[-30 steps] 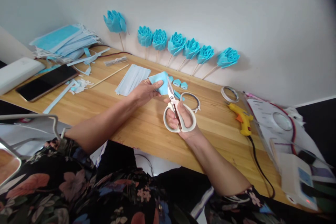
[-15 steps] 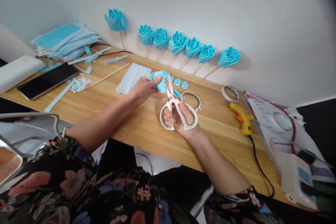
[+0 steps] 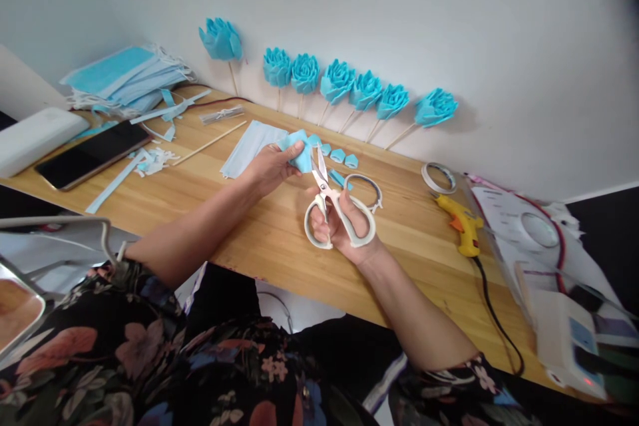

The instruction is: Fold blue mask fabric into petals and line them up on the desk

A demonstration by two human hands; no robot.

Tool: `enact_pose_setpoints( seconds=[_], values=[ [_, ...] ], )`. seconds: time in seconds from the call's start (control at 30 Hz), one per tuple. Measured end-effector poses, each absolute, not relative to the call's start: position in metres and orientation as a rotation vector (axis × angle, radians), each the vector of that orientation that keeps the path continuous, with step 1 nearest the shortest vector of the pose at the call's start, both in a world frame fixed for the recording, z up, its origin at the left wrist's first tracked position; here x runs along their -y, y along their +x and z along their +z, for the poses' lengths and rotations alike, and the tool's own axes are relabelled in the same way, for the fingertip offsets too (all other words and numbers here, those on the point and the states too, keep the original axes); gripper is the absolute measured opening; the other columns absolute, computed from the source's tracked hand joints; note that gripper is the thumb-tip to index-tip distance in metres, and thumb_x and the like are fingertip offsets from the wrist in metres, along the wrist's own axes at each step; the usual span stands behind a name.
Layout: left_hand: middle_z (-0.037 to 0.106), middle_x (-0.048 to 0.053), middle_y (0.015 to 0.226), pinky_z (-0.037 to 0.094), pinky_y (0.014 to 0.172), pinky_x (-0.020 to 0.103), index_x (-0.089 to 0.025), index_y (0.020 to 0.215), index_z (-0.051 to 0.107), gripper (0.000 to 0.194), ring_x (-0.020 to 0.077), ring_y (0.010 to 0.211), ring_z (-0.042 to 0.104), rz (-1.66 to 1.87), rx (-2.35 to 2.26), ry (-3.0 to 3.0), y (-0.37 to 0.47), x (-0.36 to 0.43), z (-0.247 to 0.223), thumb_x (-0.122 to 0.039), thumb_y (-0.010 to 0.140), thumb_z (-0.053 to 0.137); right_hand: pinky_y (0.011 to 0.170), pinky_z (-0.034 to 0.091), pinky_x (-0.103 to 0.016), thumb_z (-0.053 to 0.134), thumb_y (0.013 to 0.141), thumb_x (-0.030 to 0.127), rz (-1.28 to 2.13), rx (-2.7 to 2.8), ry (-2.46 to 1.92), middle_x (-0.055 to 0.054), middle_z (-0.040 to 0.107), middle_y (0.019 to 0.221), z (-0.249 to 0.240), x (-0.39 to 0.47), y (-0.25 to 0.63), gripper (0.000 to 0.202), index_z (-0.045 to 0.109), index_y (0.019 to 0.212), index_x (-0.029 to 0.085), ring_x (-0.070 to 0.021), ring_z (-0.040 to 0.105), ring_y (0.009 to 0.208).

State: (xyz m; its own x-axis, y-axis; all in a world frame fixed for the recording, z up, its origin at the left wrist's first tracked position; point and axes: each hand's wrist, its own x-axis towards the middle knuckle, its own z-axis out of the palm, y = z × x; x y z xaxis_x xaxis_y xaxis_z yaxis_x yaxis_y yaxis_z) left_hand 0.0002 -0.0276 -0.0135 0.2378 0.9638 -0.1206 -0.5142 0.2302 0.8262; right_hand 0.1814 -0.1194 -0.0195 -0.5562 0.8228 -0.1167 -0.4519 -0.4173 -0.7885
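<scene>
Between thumb and fingers, my left hand [image 3: 275, 165] pinches a light blue fabric piece [image 3: 301, 158]. My right hand [image 3: 344, 223] has its fingers through the handles of white scissors [image 3: 327, 192], whose blades are parted and point up beside the fabric's right edge. Several small folded blue pieces [image 3: 338, 156] lie in a row just behind the blades. A blue strip [image 3: 338, 178] and a roll of tape [image 3: 363, 192] rest right of the scissors. Under and left of my left hand is a pale blue mask [image 3: 252, 146].
Several blue fabric flowers [image 3: 338, 82] on sticks lean on the wall. At the left are stacked masks [image 3: 124, 76], a phone [image 3: 94, 153], a white box [image 3: 42, 138], scraps and a stick [image 3: 210, 143]. Rightward are another tape roll [image 3: 438, 178] and a yellow glue gun [image 3: 466, 229].
My left hand has shifted slightly left and turned the blue fabric, which now sits a little away from the blades. The scissors have moved very slightly left.
</scene>
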Motion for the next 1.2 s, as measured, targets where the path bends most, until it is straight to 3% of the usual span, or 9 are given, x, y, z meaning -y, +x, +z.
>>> enact_pose_setpoints(
  seconds=[0.4, 0.7, 0.87, 1.2],
  values=[
    [0.072, 0.004, 0.073, 0.059, 0.065, 0.024, -0.009, 0.080, 0.069, 0.025, 0.0106, 0.061, 0.066, 1.077, -0.709, 0.779, -0.001, 0.028, -0.015, -0.031, 0.089, 0.078, 0.045, 0.038, -0.023, 0.070, 0.083, 0.069, 2.033, 0.938, -0.664, 0.003, 0.056, 0.067, -0.017, 0.119, 0.181, 0.054, 0.066, 0.108, 0.020, -0.0094, 0.047, 0.052],
    [0.071, 0.006, 0.071, 0.053, 0.058, 0.025, -0.010, 0.079, 0.071, 0.038, 0.0147, 0.062, 0.068, 0.918, -0.632, 0.917, 0.001, 0.028, -0.027, -0.045, 0.078, 0.086, 0.045, 0.039, -0.023, 0.067, 0.085, 0.069, 1.990, 0.970, -0.681, 0.004, 0.054, 0.066, -0.019, 0.118, 0.182, 0.054, 0.065, 0.110, 0.021, -0.0101, 0.046, 0.053],
    [0.067, 0.003, 0.064, 0.049, 0.057, 0.022, -0.011, 0.077, 0.068, 0.047, 0.0122, 0.060, 0.063, 0.831, -0.520, 0.998, 0.004, 0.034, -0.023, -0.053, 0.071, 0.089, 0.047, 0.042, -0.024, 0.064, 0.088, 0.068, 1.973, 0.983, -0.675, 0.003, 0.056, 0.068, -0.019, 0.117, 0.184, 0.052, 0.064, 0.110, 0.021, -0.0106, 0.048, 0.054],
    [0.065, 0.003, 0.064, 0.047, 0.053, 0.021, -0.011, 0.079, 0.068, 0.049, 0.0113, 0.059, 0.060, 0.871, -0.532, 1.009, 0.010, 0.036, -0.025, -0.055, 0.072, 0.088, 0.045, 0.039, -0.023, 0.064, 0.086, 0.069, 1.829, 0.987, -0.724, 0.004, 0.052, 0.068, -0.016, 0.118, 0.178, 0.052, 0.065, 0.108, 0.021, -0.0093, 0.043, 0.053]
  ],
)
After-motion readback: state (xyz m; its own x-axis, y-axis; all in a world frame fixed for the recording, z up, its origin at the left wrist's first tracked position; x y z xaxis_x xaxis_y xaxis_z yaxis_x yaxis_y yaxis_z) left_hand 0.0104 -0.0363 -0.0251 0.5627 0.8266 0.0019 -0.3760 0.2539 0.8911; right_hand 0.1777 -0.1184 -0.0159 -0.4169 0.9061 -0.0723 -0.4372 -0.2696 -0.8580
